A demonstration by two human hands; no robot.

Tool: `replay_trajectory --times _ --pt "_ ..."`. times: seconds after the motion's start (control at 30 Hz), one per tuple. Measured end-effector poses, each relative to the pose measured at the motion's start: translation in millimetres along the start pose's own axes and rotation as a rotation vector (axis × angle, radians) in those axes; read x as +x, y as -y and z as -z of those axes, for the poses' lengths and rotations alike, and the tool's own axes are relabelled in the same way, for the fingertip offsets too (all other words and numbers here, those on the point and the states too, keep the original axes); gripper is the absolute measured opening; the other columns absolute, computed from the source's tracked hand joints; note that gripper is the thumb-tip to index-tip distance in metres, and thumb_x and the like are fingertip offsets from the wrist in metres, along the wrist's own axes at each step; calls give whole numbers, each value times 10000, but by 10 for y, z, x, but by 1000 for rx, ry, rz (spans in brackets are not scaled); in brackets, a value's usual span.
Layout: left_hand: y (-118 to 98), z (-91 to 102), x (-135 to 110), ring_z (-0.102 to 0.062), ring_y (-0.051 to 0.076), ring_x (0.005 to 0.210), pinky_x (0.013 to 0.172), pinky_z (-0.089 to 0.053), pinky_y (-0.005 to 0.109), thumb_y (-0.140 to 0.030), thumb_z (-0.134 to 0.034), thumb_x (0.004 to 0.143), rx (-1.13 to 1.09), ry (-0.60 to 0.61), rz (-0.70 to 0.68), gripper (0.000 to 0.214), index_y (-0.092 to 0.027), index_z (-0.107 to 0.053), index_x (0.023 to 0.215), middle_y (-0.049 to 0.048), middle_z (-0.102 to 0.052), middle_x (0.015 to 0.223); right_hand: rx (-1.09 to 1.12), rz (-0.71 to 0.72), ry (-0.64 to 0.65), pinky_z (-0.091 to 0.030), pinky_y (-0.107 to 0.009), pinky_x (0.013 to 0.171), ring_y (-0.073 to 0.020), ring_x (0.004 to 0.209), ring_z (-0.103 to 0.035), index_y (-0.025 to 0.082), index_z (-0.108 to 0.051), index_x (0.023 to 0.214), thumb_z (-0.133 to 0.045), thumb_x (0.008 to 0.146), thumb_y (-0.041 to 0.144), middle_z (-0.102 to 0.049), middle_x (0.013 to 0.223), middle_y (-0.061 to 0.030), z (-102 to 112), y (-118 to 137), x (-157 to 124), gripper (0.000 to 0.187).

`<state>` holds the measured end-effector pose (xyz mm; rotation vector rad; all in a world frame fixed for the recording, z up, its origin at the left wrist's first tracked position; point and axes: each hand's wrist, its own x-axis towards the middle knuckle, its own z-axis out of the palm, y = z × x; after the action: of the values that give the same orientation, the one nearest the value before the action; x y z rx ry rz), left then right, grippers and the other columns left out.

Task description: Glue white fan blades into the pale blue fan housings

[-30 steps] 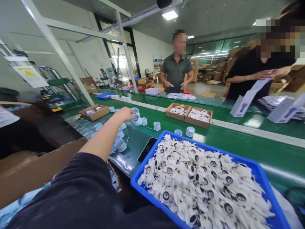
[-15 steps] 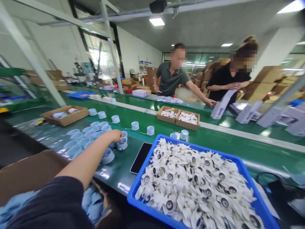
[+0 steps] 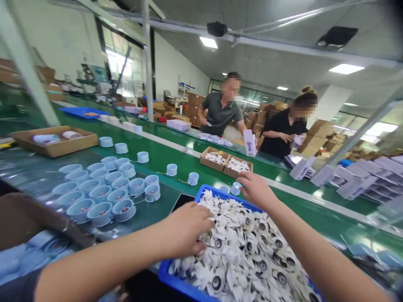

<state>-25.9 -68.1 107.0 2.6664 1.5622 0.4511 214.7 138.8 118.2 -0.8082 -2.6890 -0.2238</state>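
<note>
My left hand (image 3: 185,228) is over the left side of a blue tray (image 3: 185,289), fingers apart above a heap of small white fan blades (image 3: 233,251) with dark ring hubs. Whether its fingertips touch the blades I cannot tell. My right hand (image 3: 256,188) reaches across the tray's far edge, its fingers apart beside a light-blue round housing (image 3: 235,188) on the green belt. Contact there is unclear. Left of the tray stand several light-blue housings (image 3: 100,213) in close rows, with small reddish parts inside. A dark phone-like slab (image 3: 181,200) is partly hidden behind my left hand.
Small cartons of white parts (image 3: 237,165) stand across the belt (image 3: 176,151). A shallow cardboard box (image 3: 56,147) lies far left. Two co-workers stand opposite, one holding a white box (image 3: 249,142). A carton of blue pieces (image 3: 31,260) is at lower left.
My left hand has moved right from the blue housings to the tray of fan blades. My right hand has come into view. The co-worker's arm has drawn back with a white box.
</note>
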Motion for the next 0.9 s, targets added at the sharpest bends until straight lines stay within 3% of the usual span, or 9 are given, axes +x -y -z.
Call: replay_trajectory --times 0.1,0.27,0.37,0.47,0.57,0.67,0.8,0.9 --pt "-197 83 -493 -621 282 1199 1104 -440 469 -296 -674 853 -72 39 46 376 -271 -646 1227 35 -654 1340 -4 -8 122 -402 -544 1114 -291 1288 -483 142 -649 1174 -699 968 265 -515 1378 -109 -440 -220 604 244" --pt "-103 -86 -1545 -661 293 1143 1080 -462 463 -238 -657 792 -116 -114 382 381 -315 -677 1164 19 -692 1279 149 -2 238 -565 -346 887 -184 996 -622 173 -653 1103 -625 1034 354 -615 1141 -80 -903 -396 793 196" --pt "-48 -185 -1964 -695 276 1095 967 -532 398 -206 -650 804 -45 -161 487 363 -322 -708 1143 10 -718 1240 303 -42 226 -582 -332 823 -175 936 -628 157 -635 1140 -617 1039 364 -615 1113 -80 -946 -469 832 232" --pt "72 -198 -2099 -709 257 1073 895 -557 339 -298 -675 857 -65 -183 480 317 -335 -715 1169 9 -732 1220 471 -144 161 -576 -298 798 -169 931 -632 162 -634 1131 -646 1025 352 -615 1089 -69 -787 -564 918 219" --pt "287 -205 -1980 -707 265 1072 912 -554 356 -343 -663 881 -113 -181 412 318 -331 -707 1196 19 -730 1220 653 -258 71 -580 -275 740 -158 853 -639 121 -640 1091 -616 1040 370 -619 1000 -47 -488 -639 965 255" --pt "530 -224 -1625 -690 276 1095 971 -530 404 -351 -630 899 -222 -149 328 302 -306 -707 1188 45 -722 1227 840 -338 12 -589 -270 717 -157 833 -657 117 -630 1154 -563 1059 423 -634 1006 -56 -189 -499 877 328" --pt "688 -279 -832 -627 309 1205 1036 -496 476 -417 -647 888 -584 -110 324 463 -263 -623 1323 102 -650 1346 983 -338 -40 -611 -342 742 -224 915 -694 173 -574 1291 -454 993 661 -669 1125 -101 -51 170 571 584" --pt "554 -422 -226 -533 346 1333 1056 -483 515 -555 -611 899 -1176 -193 329 679 -261 -445 1488 148 -486 1524 946 -248 -56 -614 -422 813 -264 1026 -678 224 -544 1334 -411 969 686 -653 1215 -104 -129 800 297 604"
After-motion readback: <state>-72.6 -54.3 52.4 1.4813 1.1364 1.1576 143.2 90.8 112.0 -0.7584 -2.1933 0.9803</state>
